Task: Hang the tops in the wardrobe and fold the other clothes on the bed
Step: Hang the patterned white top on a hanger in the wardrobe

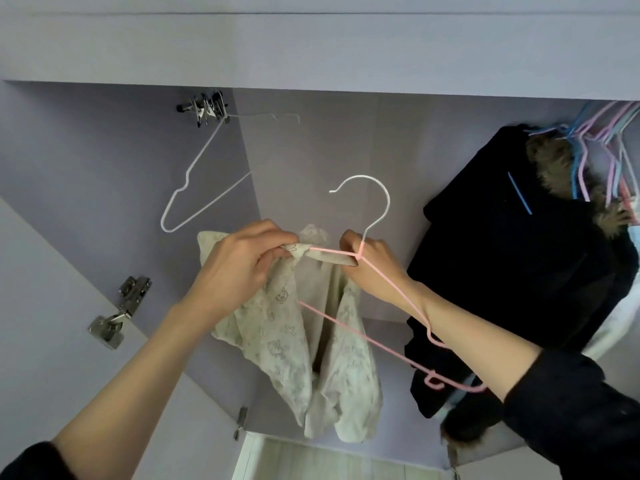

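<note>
From the head camera, looking up into a lilac wardrobe (pixel 311 57), both hands are raised in front of the open compartment. The left hand (pixel 239 261) pinches the neckline of a cream printed top (pixel 277 341), fingers curled together on a bunch of fabric at the end of a pink hanger (pixel 346 327). The right hand (pixel 374 268) grips the same hanger at its neck, just below the white hook, fingers closed around the wire and the cloth beneath it. One shoulder of the hanger is tucked inside the top; the other shoulder and the lower bar stick out bare across the right forearm. The top hangs down between the two hands, in mid-air, not yet on the rail.

Up left, a bare white hanger (pixel 194 188) hangs from the rail beside a cluster of metal clips (pixel 207 109). At right, a dark fur-trimmed coat (pixel 512 244) hangs among blue and pink hangers (pixel 602 147). Door hinges (pixel 117 313) show on the left panel.
</note>
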`<state>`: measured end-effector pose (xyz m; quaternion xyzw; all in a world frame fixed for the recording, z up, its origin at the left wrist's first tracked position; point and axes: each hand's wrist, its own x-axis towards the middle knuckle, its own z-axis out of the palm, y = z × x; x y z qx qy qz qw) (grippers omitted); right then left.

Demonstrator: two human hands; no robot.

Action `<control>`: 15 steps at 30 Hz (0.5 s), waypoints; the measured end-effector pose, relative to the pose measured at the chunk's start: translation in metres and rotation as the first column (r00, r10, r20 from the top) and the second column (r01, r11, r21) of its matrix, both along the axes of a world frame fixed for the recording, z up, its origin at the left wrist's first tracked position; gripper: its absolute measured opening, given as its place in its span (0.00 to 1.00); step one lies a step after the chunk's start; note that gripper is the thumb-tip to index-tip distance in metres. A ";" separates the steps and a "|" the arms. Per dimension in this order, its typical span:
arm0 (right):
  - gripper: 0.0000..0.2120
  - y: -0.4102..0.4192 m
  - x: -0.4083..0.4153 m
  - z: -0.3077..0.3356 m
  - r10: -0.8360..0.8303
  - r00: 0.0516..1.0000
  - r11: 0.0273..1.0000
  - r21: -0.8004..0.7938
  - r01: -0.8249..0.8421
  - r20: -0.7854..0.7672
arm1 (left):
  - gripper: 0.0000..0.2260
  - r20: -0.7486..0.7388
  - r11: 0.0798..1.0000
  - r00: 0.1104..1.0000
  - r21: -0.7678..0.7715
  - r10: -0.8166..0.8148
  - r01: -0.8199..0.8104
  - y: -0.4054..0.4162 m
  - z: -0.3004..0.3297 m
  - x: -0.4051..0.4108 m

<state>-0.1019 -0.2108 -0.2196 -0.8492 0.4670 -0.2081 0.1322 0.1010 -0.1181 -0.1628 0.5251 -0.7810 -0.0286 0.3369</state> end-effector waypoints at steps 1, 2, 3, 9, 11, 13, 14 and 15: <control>0.03 -0.003 -0.005 -0.002 -0.027 0.999 1.000 -0.006 0.027 -0.021 | 0.08 0.010 1.000 1.000 -0.017 0.012 -0.012 0.001 0.001 0.001; 0.05 -0.008 -0.012 -0.004 -0.062 0.998 0.998 0.018 0.062 -0.024 | 0.08 0.027 0.999 0.999 -0.040 0.029 -0.028 0.002 0.003 0.003; 0.08 -0.013 -0.020 -0.006 -0.101 0.995 0.994 0.043 0.102 -0.029 | 0.09 0.047 0.997 0.998 -0.063 0.052 -0.049 0.003 0.005 0.006; 0.14 -0.038 -0.070 -0.010 -0.283 0.945 0.950 0.091 0.300 -0.162 | 0.12 0.133 0.965 0.959 -0.121 0.249 -0.234 0.003 0.003 0.027; 0.15 -0.040 -0.080 -0.009 -0.311 0.932 0.939 0.092 0.331 -0.184 | 0.12 0.135 0.942 0.936 -0.136 0.324 -0.307 0.001 -0.001 0.028; 0.15 -0.038 -0.086 -0.010 -0.325 0.925 0.933 0.091 0.347 -0.197 | 0.11 0.143 0.910 0.904 -0.166 0.404 -0.380 -0.001 -0.004 0.030; 0.15 -0.036 -0.087 -0.011 -0.320 0.925 0.935 0.091 0.344 -0.204 | 0.10 0.146 0.894 0.887 -0.181 0.437 -0.411 -0.002 -0.006 0.031; 0.16 -0.033 -0.088 -0.013 -0.306 0.928 0.940 0.089 0.330 -0.212 | 0.10 0.144 0.879 0.873 -0.192 0.465 -0.436 -0.002 -0.007 0.032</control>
